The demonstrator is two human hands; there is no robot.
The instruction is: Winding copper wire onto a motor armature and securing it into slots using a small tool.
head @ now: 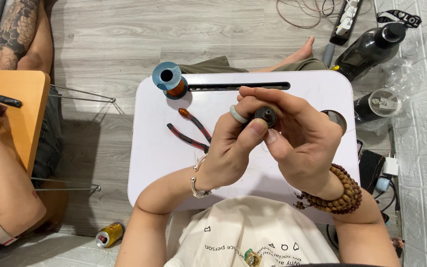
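Both my hands meet above the middle of a small white lap table. My left hand, with a pale green ring and a silver bracelet, pinches a small dark round bead-like piece between thumb and fingers. My right hand, with a brown bead bracelet at the wrist, grips the same piece from the other side. Red-and-black pliers lie on the table just left of my left hand. A blue spool of copper wire stands at the table's far left corner.
Another person sits at the left at an orange table, their arm resting there. A yellow can lies on the floor. A dark bottle, a lidded cup, a power strip and chargers sit at the right by the wall.
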